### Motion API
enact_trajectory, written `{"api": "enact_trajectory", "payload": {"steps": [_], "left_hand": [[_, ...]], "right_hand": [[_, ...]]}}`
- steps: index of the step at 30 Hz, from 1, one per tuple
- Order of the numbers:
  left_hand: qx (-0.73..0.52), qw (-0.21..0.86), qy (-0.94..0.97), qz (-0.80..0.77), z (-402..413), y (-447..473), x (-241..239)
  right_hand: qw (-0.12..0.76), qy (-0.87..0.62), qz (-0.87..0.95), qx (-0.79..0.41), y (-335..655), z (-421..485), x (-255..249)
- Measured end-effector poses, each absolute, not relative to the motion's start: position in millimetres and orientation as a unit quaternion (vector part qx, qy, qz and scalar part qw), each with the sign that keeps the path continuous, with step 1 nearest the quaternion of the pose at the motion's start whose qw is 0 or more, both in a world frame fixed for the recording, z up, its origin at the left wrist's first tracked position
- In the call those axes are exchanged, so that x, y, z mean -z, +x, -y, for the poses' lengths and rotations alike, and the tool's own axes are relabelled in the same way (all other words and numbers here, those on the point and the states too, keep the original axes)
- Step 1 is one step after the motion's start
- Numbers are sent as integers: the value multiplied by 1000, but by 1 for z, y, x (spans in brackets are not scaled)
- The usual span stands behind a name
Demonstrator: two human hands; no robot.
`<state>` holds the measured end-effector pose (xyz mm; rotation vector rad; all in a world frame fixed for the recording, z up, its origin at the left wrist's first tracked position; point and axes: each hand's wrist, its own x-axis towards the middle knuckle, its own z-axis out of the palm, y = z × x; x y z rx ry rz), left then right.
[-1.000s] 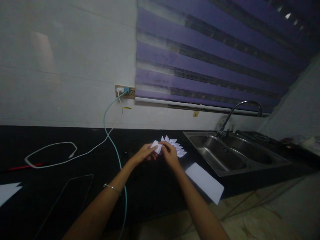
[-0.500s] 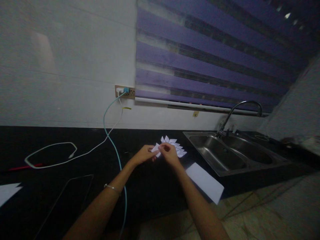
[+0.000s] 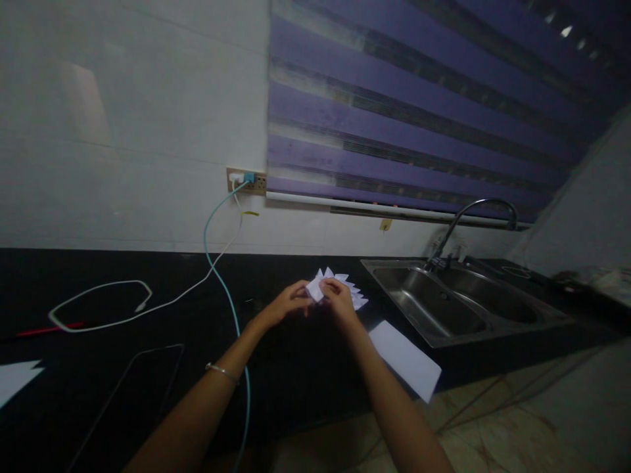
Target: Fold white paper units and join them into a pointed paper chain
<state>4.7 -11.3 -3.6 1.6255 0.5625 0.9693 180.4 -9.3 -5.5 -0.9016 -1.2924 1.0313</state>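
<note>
A small white piece of folded paper (image 3: 314, 290) is held up between my two hands over the dark countertop. My left hand (image 3: 290, 302) grips its left edge, with the thumb below and the fingers partly behind it. At its right side, my right hand (image 3: 339, 301) pinches it between thumb and fingertips. Just behind and beside my right hand lie several pointed folded paper pieces (image 3: 357, 302), grouped in a fan; my hand covers part of them. A larger white paper sheet (image 3: 407, 360) rests to the right of my right forearm.
A double steel sink (image 3: 434, 315) with a curved faucet (image 3: 486, 202) is at the right. A teal cable (image 3: 227, 292) passes under my left forearm. Farther left lie a white cable (image 3: 106, 326), a red pen-like object (image 3: 49, 329), white paper (image 3: 17, 380) and a dark flat panel (image 3: 133, 401).
The folded paper has turned and shifted slightly right, showing a broader face. My right fingers have moved a little right, and my left fingers have opened slightly around its edge.
</note>
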Motion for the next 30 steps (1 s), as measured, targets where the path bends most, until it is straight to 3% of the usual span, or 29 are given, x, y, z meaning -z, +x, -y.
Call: {"api": "enact_trajectory", "payload": {"steps": [5,17,25,30], "left_hand": [[-451,545,669,-228,11,6,4],[-519,262,728,-363,7,12,6],[-528,264,708,-389,11,12,5],[-560,317,668,-375,7,13,6]], "right_hand": [[574,-375,536,-493,178,7,11],[553,-355,596,-461,172,7,16],[559,-357,596,-452,170,9,14],[563,-371,588,-447,170,8,13]]}}
